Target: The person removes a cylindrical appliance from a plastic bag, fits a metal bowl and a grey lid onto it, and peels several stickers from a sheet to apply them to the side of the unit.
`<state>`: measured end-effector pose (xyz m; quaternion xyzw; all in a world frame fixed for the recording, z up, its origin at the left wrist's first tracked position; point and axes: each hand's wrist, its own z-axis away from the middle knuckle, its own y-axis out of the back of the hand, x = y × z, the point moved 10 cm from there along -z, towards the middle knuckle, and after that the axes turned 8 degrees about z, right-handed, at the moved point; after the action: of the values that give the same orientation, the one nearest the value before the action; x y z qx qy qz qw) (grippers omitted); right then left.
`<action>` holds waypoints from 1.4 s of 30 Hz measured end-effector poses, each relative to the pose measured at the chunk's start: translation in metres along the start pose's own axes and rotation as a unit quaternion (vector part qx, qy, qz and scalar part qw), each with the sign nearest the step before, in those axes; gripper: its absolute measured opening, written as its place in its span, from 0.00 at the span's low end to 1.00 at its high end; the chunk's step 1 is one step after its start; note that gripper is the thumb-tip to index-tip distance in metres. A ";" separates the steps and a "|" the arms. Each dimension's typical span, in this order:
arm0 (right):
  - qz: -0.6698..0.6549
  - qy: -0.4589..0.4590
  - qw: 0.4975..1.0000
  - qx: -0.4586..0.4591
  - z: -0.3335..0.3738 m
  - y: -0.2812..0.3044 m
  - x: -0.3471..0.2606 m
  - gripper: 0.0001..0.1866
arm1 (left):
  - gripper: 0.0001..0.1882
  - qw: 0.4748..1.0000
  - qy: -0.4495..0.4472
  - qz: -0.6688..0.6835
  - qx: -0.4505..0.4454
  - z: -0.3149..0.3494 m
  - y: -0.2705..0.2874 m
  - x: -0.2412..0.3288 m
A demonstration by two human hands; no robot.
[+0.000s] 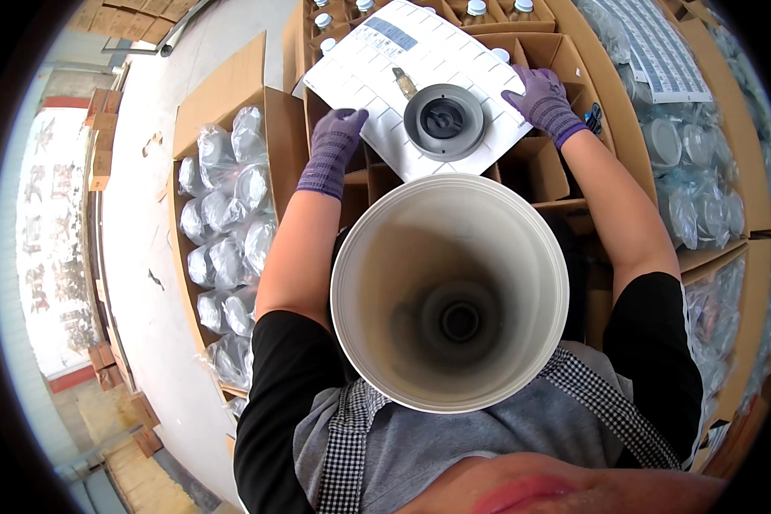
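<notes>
White printed sheet (343, 81) is laid tilted across the top of a divided cardboard box (612, 111); bottles (475, 10) with pale caps are seen in the box's far compartments; left hand (338, 137), in a purple glove, is held at the sheet's near left edge, fingers curled in; whether the edge is pinched cannot be told; right hand (541, 96), gloved likewise, is placed at the sheet's right edge, thumb set apart from the fingers; whether paper is gripped there cannot be told either; a grey round part (420, 141) with a black centre is seen over the sheet's near half, between the hands; a small brass-coloured piece (405, 83) is seen just beyond it, kind unclear; a large pale tapered vessel (360, 291), hollow, is seen between the forearms; plastic-wrapped items (223, 210) are packed in an open carton (218, 94) at left; more wrapped clear containers (698, 146) are stacked at right, partly covered by another printed sheet (664, 51).
</notes>
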<state>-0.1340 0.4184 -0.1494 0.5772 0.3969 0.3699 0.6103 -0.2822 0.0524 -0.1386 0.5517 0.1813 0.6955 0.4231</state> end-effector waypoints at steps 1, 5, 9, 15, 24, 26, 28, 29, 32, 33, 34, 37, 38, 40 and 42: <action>-0.014 -0.008 1.000 0.013 0.004 0.002 -0.005 0.37 | 0.24 0.994 0.029 0.102 -0.008 -0.004 -0.011 -0.030; 0.011 0.016 0.999 0.025 0.024 0.007 -0.023 0.31 | 0.15 0.931 0.043 0.360 0.034 -0.006 -0.023 -0.053; -0.028 0.100 0.994 -0.039 0.067 0.013 -0.066 0.30 | 0.15 0.891 0.007 0.444 0.094 -0.028 0.029 -0.075; -0.097 0.025 0.983 0.154 -0.023 0.046 -0.018 0.25 | 0.20 0.983 0.032 0.003 0.182 -0.035 0.090 -0.104; 0.062 0.060 0.996 -0.025 -0.099 0.005 -0.030 0.24 | 0.21 0.916 -0.261 -0.013 0.306 0.050 0.091 0.054; 0.062 0.047 0.997 0.023 -0.097 0.049 -0.026 0.33 | 0.22 0.939 -0.241 0.167 0.177 0.041 0.075 0.061; 0.059 0.110 0.991 0.048 -0.091 0.117 -0.026 0.27 | 0.27 0.911 -0.246 0.330 -0.019 0.048 0.044 0.091; 0.007 0.087 0.994 0.069 -0.052 0.165 -0.054 0.30 | 0.35 0.828 -0.150 0.527 -0.124 0.047 0.017 0.088; -0.001 0.350 0.889 0.296 0.083 0.318 -0.114 0.32 | 0.48 0.709 0.065 0.615 -0.340 0.091 -0.034 0.158; 0.013 0.465 0.812 0.353 0.149 0.355 -0.136 0.32 | 0.47 0.686 0.064 0.613 -0.387 0.106 -0.039 0.185; 0.031 0.525 0.770 0.361 0.194 0.367 -0.144 0.29 | 0.45 0.668 0.038 0.615 -0.417 0.120 -0.038 0.212; 0.073 0.618 0.709 0.333 0.273 0.355 -0.147 0.23 | 0.40 0.644 -0.089 0.629 -0.425 0.154 -0.001 0.261; 0.075 0.640 0.679 0.353 0.290 0.346 -0.144 0.24 | 0.38 0.637 -0.148 0.635 -0.412 0.162 0.018 0.270; 0.063 0.654 0.637 0.403 0.316 0.335 -0.135 0.27 | 0.35 0.621 -0.298 0.637 -0.345 0.178 0.069 0.278; -0.058 0.624 0.666 0.405 0.315 0.347 -0.125 0.31 | 0.32 0.580 -0.475 0.617 -0.240 0.205 0.127 0.272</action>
<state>0.1044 0.1955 0.2098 0.3774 0.8285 0.4103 -0.0531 -0.1520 0.1501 0.1865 0.6608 -0.6030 0.4455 0.0349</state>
